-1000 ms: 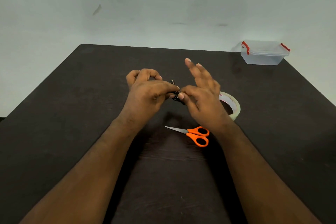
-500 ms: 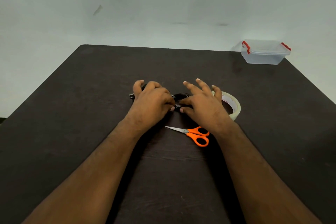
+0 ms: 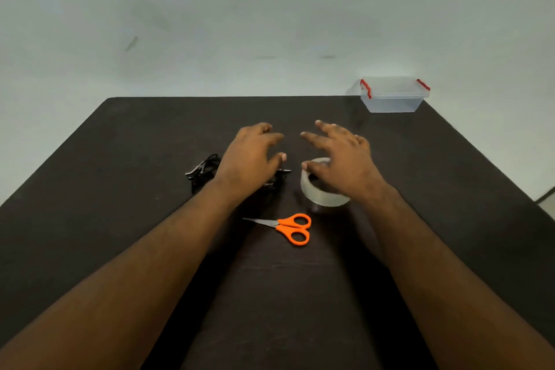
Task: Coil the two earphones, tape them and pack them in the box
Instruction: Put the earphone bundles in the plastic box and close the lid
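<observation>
Both hands spread, gripping nothing: right hand over tape roll; released earphones may uncoil.

No writing, label, brand, number or sign can be read anywhere in the head view; the inside of the tape roll is mostly hidden and too blurred to show any print; the orange scissors and the clear box with red clips carry no legible mark; the dark table and the pale wall bear none either.
</observation>
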`<state>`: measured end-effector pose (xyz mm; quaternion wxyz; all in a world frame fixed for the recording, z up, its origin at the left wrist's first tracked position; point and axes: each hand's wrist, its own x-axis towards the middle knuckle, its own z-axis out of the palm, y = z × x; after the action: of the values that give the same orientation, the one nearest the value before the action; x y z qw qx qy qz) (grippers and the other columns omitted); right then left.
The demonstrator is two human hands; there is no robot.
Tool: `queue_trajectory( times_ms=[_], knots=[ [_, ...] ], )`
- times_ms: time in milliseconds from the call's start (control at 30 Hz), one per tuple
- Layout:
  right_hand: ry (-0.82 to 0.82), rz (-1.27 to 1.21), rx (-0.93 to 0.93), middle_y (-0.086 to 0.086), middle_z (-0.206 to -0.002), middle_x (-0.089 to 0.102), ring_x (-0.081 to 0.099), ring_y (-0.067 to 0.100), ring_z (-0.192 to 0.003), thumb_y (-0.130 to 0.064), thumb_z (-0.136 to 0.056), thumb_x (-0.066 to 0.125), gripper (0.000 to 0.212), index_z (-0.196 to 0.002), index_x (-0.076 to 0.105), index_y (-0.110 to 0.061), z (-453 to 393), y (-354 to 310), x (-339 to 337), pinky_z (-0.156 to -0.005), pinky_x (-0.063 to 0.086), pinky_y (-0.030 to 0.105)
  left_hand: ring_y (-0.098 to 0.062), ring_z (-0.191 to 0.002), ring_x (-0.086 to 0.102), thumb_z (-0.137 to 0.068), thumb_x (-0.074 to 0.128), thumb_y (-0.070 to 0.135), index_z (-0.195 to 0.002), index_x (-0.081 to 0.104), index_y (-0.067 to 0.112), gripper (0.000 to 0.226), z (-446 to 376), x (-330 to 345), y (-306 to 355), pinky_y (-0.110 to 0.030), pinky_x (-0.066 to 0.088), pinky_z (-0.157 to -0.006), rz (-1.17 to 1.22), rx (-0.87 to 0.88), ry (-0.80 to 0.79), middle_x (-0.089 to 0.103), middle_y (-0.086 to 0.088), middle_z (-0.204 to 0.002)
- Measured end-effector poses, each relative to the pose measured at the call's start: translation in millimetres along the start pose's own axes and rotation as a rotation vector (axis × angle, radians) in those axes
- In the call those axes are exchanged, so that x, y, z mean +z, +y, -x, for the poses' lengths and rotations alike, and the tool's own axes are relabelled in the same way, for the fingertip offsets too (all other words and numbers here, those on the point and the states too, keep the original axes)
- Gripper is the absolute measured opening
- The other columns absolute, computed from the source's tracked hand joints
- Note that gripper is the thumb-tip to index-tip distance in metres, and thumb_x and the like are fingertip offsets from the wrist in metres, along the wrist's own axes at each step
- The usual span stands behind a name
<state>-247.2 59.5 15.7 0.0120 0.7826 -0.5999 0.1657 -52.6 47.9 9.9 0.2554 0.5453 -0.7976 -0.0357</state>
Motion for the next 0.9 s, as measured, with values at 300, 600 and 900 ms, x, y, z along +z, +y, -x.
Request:
queue_trajectory(
  times_ms=[300,600,900],
  knots=[
    [-0.230,0.314,0.093,0.007,-0.159,0.020,0.018,0.029,-0.145,-0.044,-0.088,0.062,0.067,-0.147,0.032,-0.032,-64,149,-33,-0.116,0.020,0.049,-0.028,-0.128,0.049,-0.078,0.073,0.044,-0.136,0.050,0.013,0.070,-138,47,42,-0.042,0.042,-0.106,-0.075,-0.157,-0.394,0.051,-0.008,-0.140],
    [-0.166,0.472,0.116,0.007,-0.161,0.012,0.010,0.027,-0.148,-0.039,-0.092,0.056,0.076,-0.152,0.012,-0.023,-136,229,-18,-0.118,0.007,0.051,-0.025,-0.105,0.063,-0.054,0.088,0.053,-0.123,0.059,0.017,0.084,-223,103,85,-0.042,0.053,-0.092,0.002,-0.190,-0.703,0.063,-0.005,-0.124],
    [-0.056,0.468,0.121,0.005,-0.142,0.051,0.052,0.029,-0.126,-0.005,-0.092,0.055,0.052,-0.140,0.043,-0.018,-148,229,-7,-0.101,0.047,0.046,-0.025,-0.113,0.056,-0.063,0.083,0.053,-0.134,0.051,0.019,0.085,-225,114,77,-0.041,0.050,-0.095,0.016,-0.238,-0.727,0.055,-0.004,-0.129]
  ],
)
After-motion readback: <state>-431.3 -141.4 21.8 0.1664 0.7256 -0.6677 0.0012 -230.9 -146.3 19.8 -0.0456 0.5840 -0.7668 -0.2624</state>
